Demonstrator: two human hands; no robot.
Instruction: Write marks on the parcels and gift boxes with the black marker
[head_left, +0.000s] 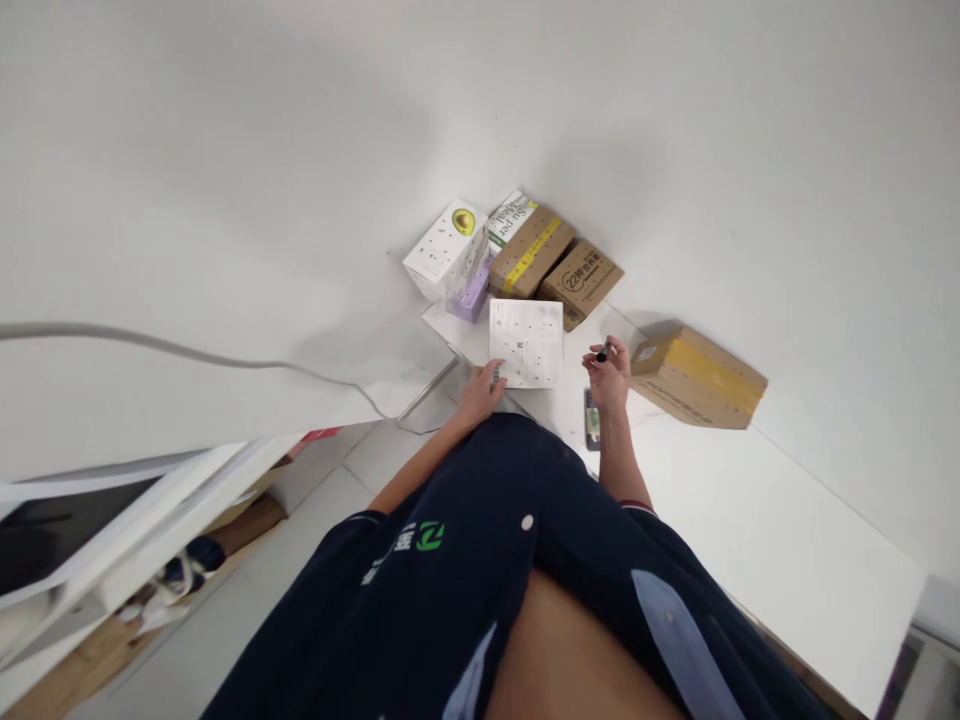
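Observation:
My left hand pinches the near left corner of a white printed sheet that lies on the white table. My right hand is closed round a black marker pen, held just right of the sheet and above the tabletop. A dark phone-like object lies on the table under my right wrist. A taped brown carton with yellow tape lies to the right of my right hand.
At the table's far end stand a white box with an avocado picture, a purple box, and two brown cartons. A grey cable runs along the left wall. Shelving with clutter stands at lower left.

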